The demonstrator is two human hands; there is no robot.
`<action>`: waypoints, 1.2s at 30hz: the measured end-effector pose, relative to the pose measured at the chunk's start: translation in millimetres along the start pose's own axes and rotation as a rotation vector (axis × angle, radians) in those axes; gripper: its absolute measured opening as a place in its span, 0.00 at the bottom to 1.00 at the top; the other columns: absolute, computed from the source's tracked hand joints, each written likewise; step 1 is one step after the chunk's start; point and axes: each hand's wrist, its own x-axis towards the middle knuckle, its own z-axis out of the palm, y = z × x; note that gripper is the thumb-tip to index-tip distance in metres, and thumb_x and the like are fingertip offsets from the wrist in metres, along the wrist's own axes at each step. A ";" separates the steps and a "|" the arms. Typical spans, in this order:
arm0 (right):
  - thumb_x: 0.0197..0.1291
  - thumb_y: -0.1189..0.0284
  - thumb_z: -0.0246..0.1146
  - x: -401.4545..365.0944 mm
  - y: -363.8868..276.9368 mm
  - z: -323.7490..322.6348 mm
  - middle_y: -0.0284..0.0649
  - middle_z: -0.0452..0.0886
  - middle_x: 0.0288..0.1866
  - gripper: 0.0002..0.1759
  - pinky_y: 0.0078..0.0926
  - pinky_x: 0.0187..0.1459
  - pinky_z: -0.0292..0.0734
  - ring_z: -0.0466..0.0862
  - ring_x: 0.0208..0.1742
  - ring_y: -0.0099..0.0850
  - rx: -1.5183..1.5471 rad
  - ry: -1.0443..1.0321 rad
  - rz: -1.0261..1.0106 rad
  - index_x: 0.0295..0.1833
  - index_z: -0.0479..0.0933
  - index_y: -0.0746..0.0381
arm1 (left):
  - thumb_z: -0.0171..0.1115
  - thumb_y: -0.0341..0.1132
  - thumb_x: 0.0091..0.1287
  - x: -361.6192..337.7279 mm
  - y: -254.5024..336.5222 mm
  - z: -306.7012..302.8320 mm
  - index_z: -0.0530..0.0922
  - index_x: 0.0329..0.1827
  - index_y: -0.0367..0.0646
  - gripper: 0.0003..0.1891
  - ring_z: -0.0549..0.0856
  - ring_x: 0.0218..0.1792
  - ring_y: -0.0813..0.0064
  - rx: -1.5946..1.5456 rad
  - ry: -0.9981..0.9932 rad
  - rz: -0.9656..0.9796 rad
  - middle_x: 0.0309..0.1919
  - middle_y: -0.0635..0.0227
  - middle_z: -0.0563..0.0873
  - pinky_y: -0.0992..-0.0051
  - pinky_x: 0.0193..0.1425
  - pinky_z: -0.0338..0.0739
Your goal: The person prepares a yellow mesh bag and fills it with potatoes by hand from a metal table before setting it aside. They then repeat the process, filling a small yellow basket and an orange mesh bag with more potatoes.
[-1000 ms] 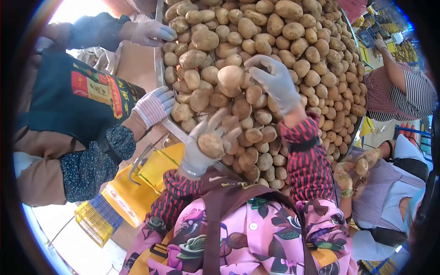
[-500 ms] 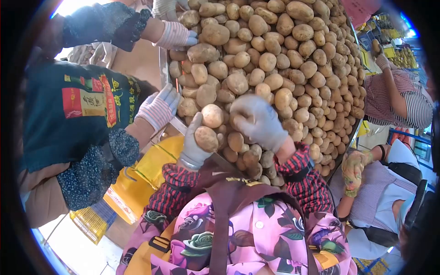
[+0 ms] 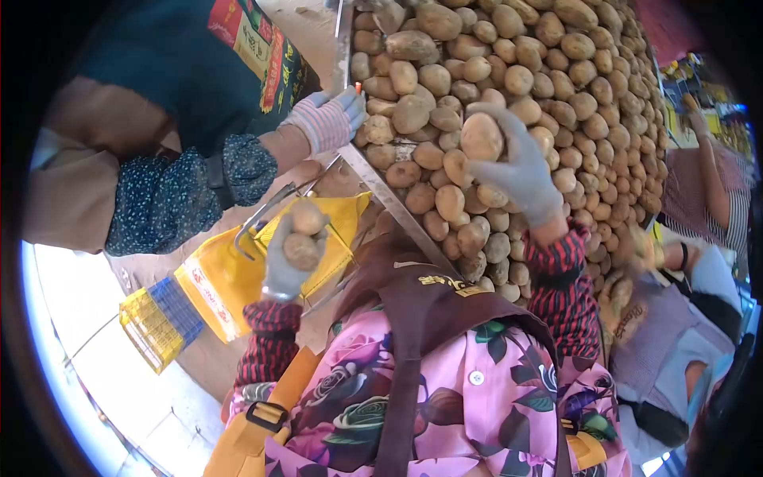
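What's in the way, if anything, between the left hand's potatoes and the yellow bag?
Nothing visible. The left hand holds two potatoes in front of the yellow bag, as the camera sees it; the bent metal rod is off to the side.

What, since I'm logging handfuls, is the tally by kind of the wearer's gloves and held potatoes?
Potatoes: 3 (two in the left hand, one in the right hand)
Gray gloves: 2
Total: 5

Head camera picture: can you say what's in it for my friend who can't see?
A gloved left hand with two potatoes is over a yellow bag; the right hand grips another potato above a heap of potatoes.
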 end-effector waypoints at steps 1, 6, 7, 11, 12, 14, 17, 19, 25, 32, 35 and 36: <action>0.40 0.67 0.78 -16.9 -2.8 5.3 0.47 0.80 0.55 0.43 0.37 0.65 0.72 0.78 0.62 0.44 0.216 0.016 0.048 0.67 0.73 0.59 | 0.57 0.49 0.76 -6.1 3.7 -12.7 0.70 0.70 0.39 0.27 0.84 0.53 0.58 0.052 0.156 0.051 0.59 0.49 0.81 0.63 0.56 0.83; 0.43 0.68 0.76 -69.1 -4.5 24.2 0.43 0.77 0.61 0.41 0.32 0.65 0.71 0.76 0.63 0.35 -0.051 0.013 -0.106 0.67 0.73 0.61 | 0.61 0.39 0.73 36.4 -1.5 -31.9 0.65 0.75 0.35 0.30 0.82 0.58 0.66 1.814 -0.133 0.886 0.59 0.53 0.81 0.69 0.61 0.77; 0.43 0.66 0.77 -76.0 -13.5 27.6 0.44 0.77 0.60 0.42 0.33 0.65 0.71 0.76 0.63 0.37 -0.164 0.002 -0.129 0.67 0.73 0.62 | 0.62 0.39 0.72 27.7 -21.5 14.2 0.66 0.74 0.35 0.30 0.82 0.58 0.65 1.569 -0.288 0.764 0.60 0.52 0.80 0.68 0.61 0.78; 0.43 0.62 0.75 -94.0 -28.1 39.8 0.48 0.77 0.56 0.38 0.40 0.60 0.73 0.77 0.56 0.47 -0.337 0.071 -0.117 0.63 0.74 0.60 | 0.61 0.39 0.73 -7.4 -115.2 163.3 0.70 0.70 0.34 0.27 0.83 0.56 0.64 1.433 -0.501 0.611 0.57 0.52 0.82 0.66 0.58 0.79; 0.43 0.62 0.75 -100.8 -32.8 41.2 0.49 0.76 0.55 0.38 0.41 0.59 0.74 0.77 0.56 0.47 -0.391 0.093 -0.092 0.62 0.74 0.60 | 0.59 0.37 0.74 -2.5 -129.7 166.3 0.73 0.65 0.36 0.21 0.84 0.52 0.65 1.579 -0.542 0.877 0.57 0.56 0.82 0.68 0.57 0.79; 0.43 0.61 0.75 -108.6 -19.8 40.9 0.49 0.77 0.56 0.38 0.41 0.60 0.74 0.78 0.57 0.47 -0.317 0.106 -0.073 0.63 0.74 0.61 | 0.56 0.34 0.75 6.6 -136.7 167.3 0.76 0.60 0.38 0.15 0.84 0.48 0.66 1.707 -0.585 1.163 0.57 0.61 0.81 0.70 0.56 0.78; 0.44 0.61 0.76 -125.1 -29.6 40.2 0.49 0.77 0.59 0.40 0.38 0.61 0.74 0.78 0.61 0.44 0.280 0.024 0.152 0.64 0.73 0.63 | 0.55 0.34 0.76 10.5 -136.3 159.0 0.76 0.61 0.38 0.15 0.84 0.46 0.71 1.552 -0.477 0.752 0.55 0.64 0.83 0.70 0.53 0.79; 0.46 0.62 0.75 -129.4 -34.3 41.2 0.49 0.77 0.61 0.40 0.36 0.63 0.73 0.78 0.63 0.41 0.315 0.032 0.180 0.66 0.72 0.64 | 0.53 0.34 0.77 14.3 -138.2 151.9 0.75 0.64 0.38 0.16 0.82 0.51 0.73 1.124 -0.450 0.447 0.55 0.66 0.82 0.70 0.56 0.78; 0.46 0.63 0.74 -111.8 -25.7 45.4 0.50 0.77 0.55 0.37 0.41 0.59 0.75 0.79 0.57 0.48 -0.288 0.093 -0.015 0.63 0.73 0.62 | 0.61 0.35 0.73 2.4 -140.3 146.2 0.73 0.67 0.40 0.21 0.80 0.55 0.79 0.807 -0.500 0.215 0.57 0.66 0.81 0.75 0.55 0.79; 0.45 0.63 0.73 -109.6 -5.4 51.0 0.49 0.76 0.52 0.36 0.42 0.55 0.75 0.78 0.54 0.49 -0.332 0.156 -0.092 0.62 0.73 0.61 | 0.65 0.32 0.69 10.6 -133.5 148.2 0.74 0.67 0.38 0.24 0.81 0.54 0.78 1.069 -0.533 0.362 0.57 0.63 0.82 0.78 0.58 0.78; 0.46 0.62 0.73 -114.5 1.2 40.4 0.49 0.76 0.52 0.37 0.42 0.54 0.76 0.78 0.55 0.49 -0.325 0.135 -0.089 0.63 0.73 0.61 | 0.66 0.30 0.67 25.8 -134.1 144.5 0.73 0.67 0.36 0.25 0.83 0.52 0.78 0.857 -0.516 0.091 0.54 0.62 0.83 0.78 0.56 0.80; 0.46 0.61 0.73 -117.5 4.3 39.7 0.48 0.76 0.52 0.37 0.42 0.54 0.76 0.78 0.55 0.48 -0.337 0.118 -0.063 0.63 0.73 0.61 | 0.65 0.30 0.68 27.8 -134.9 144.8 0.73 0.67 0.35 0.24 0.83 0.52 0.77 0.872 -0.505 0.035 0.53 0.64 0.83 0.77 0.56 0.80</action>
